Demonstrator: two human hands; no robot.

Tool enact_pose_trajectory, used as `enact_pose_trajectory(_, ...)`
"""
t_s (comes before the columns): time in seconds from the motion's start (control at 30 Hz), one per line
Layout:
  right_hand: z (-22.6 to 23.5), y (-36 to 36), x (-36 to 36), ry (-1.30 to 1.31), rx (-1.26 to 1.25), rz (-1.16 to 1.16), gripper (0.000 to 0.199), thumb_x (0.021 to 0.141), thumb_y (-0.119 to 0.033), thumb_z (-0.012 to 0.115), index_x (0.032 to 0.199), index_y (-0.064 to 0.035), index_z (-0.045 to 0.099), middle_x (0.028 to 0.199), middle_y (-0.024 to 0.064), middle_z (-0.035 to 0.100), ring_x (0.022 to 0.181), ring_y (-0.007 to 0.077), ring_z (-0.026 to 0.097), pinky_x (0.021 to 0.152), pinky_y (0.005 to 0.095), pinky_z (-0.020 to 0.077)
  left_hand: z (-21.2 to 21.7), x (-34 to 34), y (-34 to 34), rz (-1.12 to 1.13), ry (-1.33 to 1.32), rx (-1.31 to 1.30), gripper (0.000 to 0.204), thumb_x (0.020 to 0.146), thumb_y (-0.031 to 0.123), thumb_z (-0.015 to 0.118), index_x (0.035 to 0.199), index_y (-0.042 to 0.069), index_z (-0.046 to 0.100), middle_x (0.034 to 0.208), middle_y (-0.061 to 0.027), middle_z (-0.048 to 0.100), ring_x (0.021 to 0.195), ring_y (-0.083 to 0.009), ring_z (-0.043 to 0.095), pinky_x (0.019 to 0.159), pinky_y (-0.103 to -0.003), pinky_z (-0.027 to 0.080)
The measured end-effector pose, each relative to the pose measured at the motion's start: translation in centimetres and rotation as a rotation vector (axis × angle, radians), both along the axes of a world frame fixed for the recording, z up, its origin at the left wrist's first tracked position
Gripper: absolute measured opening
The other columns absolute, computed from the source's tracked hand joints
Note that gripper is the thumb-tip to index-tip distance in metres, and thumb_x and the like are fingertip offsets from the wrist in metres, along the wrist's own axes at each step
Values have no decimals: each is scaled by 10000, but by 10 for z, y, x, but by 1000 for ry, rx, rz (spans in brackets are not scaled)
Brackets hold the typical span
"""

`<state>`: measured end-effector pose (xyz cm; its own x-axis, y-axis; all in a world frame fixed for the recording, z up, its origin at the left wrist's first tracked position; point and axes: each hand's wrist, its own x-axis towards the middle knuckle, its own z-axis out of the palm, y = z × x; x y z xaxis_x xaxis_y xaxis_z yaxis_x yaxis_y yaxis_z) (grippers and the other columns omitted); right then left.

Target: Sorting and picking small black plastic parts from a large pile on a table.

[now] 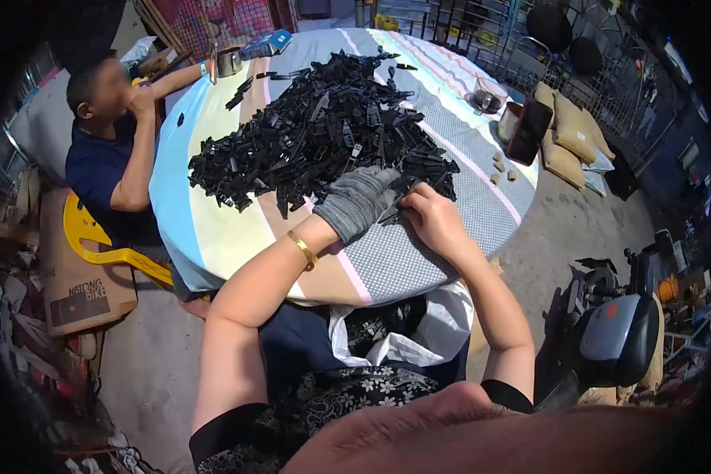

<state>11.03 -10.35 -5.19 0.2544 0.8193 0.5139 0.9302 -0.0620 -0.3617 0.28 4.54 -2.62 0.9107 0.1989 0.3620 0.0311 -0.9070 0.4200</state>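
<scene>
A wide heap of small black plastic pieces (316,118) covers the middle of the round table. My left hand (357,204), in a grey knitted glove, is closed at the heap's near edge. Beside it, my bare right hand (436,221) pinches with thumb and forefinger. Between the two hands is a small black plastic piece, partly covered by the fingers, so its exact kind cannot be made out. A white bag (442,324) stands open below the table edge, with more black pieces inside.
Striped, dotted cloth covers the table (205,229). A person (107,150) sits at the left, near a yellow chair (87,237). A phone (529,130), a glass (488,96) and a metal mug (229,62) stand near the rim. A scooter (616,328) is at right.
</scene>
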Motion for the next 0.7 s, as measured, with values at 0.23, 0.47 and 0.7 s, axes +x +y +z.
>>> enact_pose_trajectory(0.23, -2, 0, -2, -48, 14, -59, 190, 759, -89, 606, 946, -61, 583, 879, 126, 549, 760, 335, 584, 643, 408, 487, -7, 2, 3, -52, -79, 12, 338, 898, 190, 447, 1202, 49, 484, 1114, -192, 568, 978, -330, 570, 848, -383, 456)
enact_pose_trajectory(0.47, 3, -15, -11, -132, 79, -125, 240, 740, -94, 634, 970, -62, 575, 985, 126, 570, 829, 319, 589, 683, 376, 494, -8, 9, 3, -34, -140, -70, 278, 879, 262, 514, 1096, 98, 570, 991, -165, 615, 887, -323, 603, 770, -384, 477)
enact_pose_trajectory(0.7, -55, -111, -114, 724, -937, 512, 145, 682, -63, 584, 813, -11, 621, 834, 169, 618, 816, 346, 604, 737, 384, 497, -4, 1, 2, -58, -56, -159, 258, 847, 221, 527, 1009, 22, 558, 818, -212, 614, 745, -354, 611, 658, -411, 486)
